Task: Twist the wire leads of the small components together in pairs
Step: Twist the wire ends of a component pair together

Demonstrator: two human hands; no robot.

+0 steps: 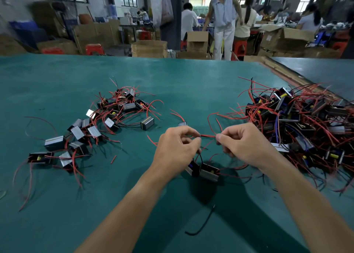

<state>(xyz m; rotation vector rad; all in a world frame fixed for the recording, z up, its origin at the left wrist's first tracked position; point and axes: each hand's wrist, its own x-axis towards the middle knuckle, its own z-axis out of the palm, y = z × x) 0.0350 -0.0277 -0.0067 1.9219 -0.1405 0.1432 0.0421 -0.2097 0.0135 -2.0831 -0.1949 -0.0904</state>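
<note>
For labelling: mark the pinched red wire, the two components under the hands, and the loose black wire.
red wire (207, 136), head view, its bare middle stretch
components (209, 174), head view, right one's grey face
black wire (206, 222), head view, middle of its curve

The left hand (176, 147) and right hand (243, 143) were bare, and so were the wrists behind them. The left forearm (134, 205) and right forearm (298, 199) ran bare, lean and smooth, back from the wrists to the edge of view. Knuckles ridged the back of each hand. A short, plain nail showed on the right thumb (220, 138).
</note>
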